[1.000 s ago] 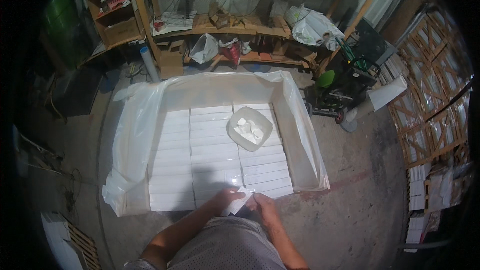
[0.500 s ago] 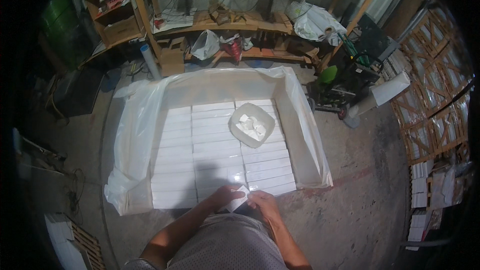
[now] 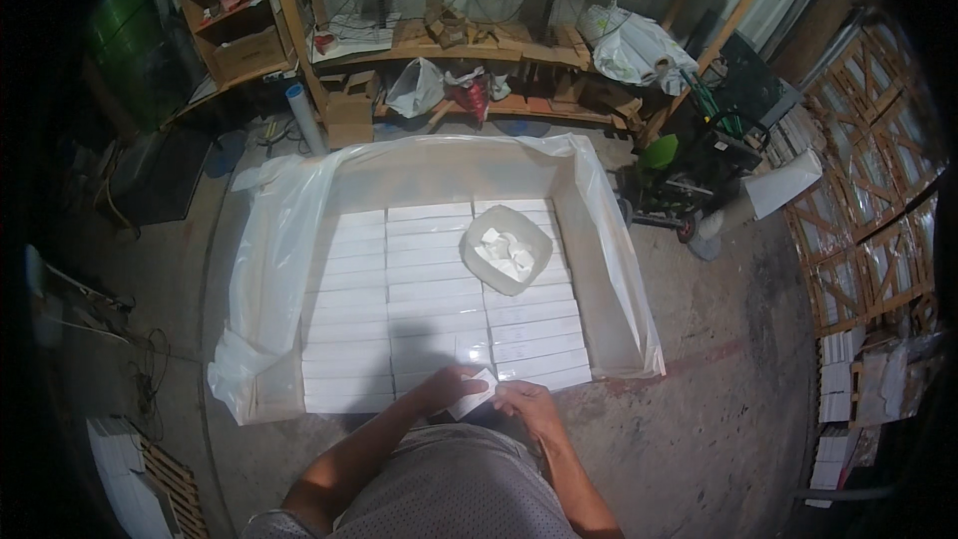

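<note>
Close to my body, my left hand (image 3: 447, 389) grips a small white piece that looks like folded paper or a label (image 3: 475, 395). The fingers of my right hand (image 3: 523, 401) are pinched at its right corner; whether they hold a separate bit there is too small to make out. Just beyond both hands lie rows of flat white boxes (image 3: 344, 294), packed side by side in a large bin lined with clear plastic (image 3: 269, 269). A translucent square tub (image 3: 534, 225) rests on the boxes toward the far right, with crumpled white scraps (image 3: 507, 255) inside.
Wooden shelving (image 3: 469, 45) with bags and cardboard stands along the back. A hand truck (image 3: 689, 170) and a white roll (image 3: 783, 185) are at the right, near stacked wooden crating (image 3: 868, 140). A pallet with white sheets (image 3: 125, 479) is at the lower left.
The view has shifted slightly. Both hands stay at the white piece in nearly the same place, and the tub has not moved on the boxes.
</note>
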`<state>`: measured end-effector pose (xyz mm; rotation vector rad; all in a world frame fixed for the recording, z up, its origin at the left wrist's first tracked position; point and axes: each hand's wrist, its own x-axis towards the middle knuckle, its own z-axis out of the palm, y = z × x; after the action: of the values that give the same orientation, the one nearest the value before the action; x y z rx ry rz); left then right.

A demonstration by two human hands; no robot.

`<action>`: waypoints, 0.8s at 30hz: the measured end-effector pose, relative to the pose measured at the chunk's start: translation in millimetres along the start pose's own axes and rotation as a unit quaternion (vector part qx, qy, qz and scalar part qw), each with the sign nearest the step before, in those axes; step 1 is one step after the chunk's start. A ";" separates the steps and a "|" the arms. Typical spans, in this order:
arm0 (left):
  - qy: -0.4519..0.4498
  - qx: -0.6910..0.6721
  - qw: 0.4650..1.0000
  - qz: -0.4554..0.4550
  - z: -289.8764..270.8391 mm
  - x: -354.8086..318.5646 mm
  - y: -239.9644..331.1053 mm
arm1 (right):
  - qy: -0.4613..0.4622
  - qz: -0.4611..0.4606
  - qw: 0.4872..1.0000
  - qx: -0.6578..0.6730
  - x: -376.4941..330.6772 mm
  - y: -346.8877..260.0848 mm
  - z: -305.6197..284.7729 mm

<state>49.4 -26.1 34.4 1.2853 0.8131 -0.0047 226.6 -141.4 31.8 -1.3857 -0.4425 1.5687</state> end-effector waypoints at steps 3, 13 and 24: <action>0.001 0.008 1.000 0.009 0.9 0.4 -0.1 | 0.000 -0.004 1.000 -0.002 0.4 1.6 -0.5; 0.048 0.090 0.993 0.050 7.3 5.8 -10.3 | 0.082 -0.048 0.981 -0.169 3.6 20.0 6.5; 0.068 0.063 0.991 0.094 16.2 17.5 -29.6 | 0.173 -0.077 0.961 -0.203 7.1 36.1 9.3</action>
<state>57.9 -41.9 0.9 1.4900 0.8148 0.1879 204.1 -149.7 2.4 -1.8505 -0.6640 1.1144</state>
